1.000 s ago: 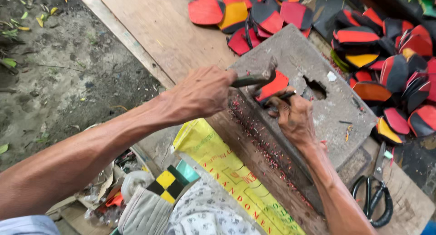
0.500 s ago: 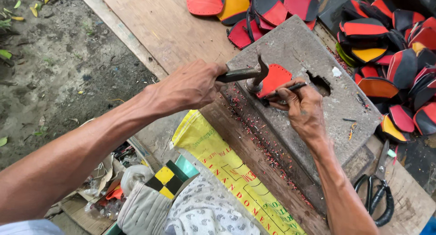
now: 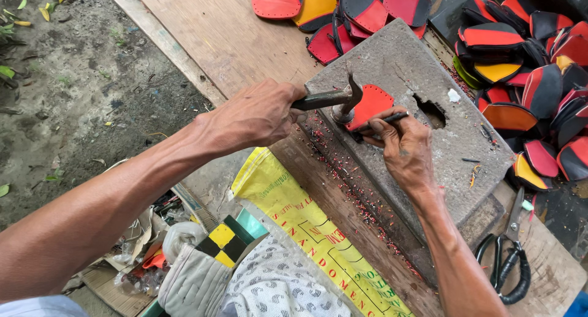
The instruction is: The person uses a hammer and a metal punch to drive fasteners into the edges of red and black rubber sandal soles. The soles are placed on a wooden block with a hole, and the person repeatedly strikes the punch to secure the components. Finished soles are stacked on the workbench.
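Cataloguing, near to far:
Foreground: patterned cloth [image 3: 275, 286] over the lap; yellow woven sack [image 3: 306, 225] spread beside it, seemingly to catch the punched scraps strewn along the table [image 3: 226, 29].
Scissors: black-handled scissors [image 3: 508, 262] lying closed on the table, near the right forearm.
Right hand: right hand [image 3: 407, 148] pinched around a thin black punch [image 3: 383, 120], heel braced on the stone, apparently to keep the tool steady.
Left hand: left hand [image 3: 257, 115] closed in a fist on the hammer [image 3: 337, 99], head lowered at the punch's end.
Workpiece: red leather piece [image 3: 370, 102] flat on the grey stone slab [image 3: 429, 66], which serves as a firm anvil.
Beyond: heaps of red, black and orange cut pieces [image 3: 527, 60] within reach, behind and right of the slab.
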